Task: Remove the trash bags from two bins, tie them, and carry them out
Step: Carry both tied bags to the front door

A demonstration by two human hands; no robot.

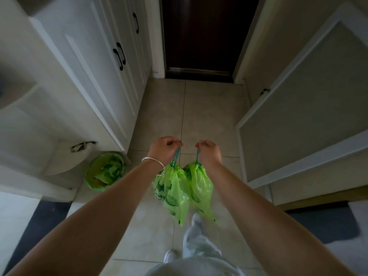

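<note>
Left to right: white cabinets line the left wall, with a green-lined bin on the floor at their foot. The left hand, fingers curled round blue drawstrings, holds one green bag; the right hand pinches the cord of the second bag. Both bags hang straight down below the fingers, long axis upright, touching each other, clear of the floor. The dark door lies dead ahead and appears shut; with neither hand free, opening it is the likely obstacle. An open white door narrows the passage on the right.
</note>
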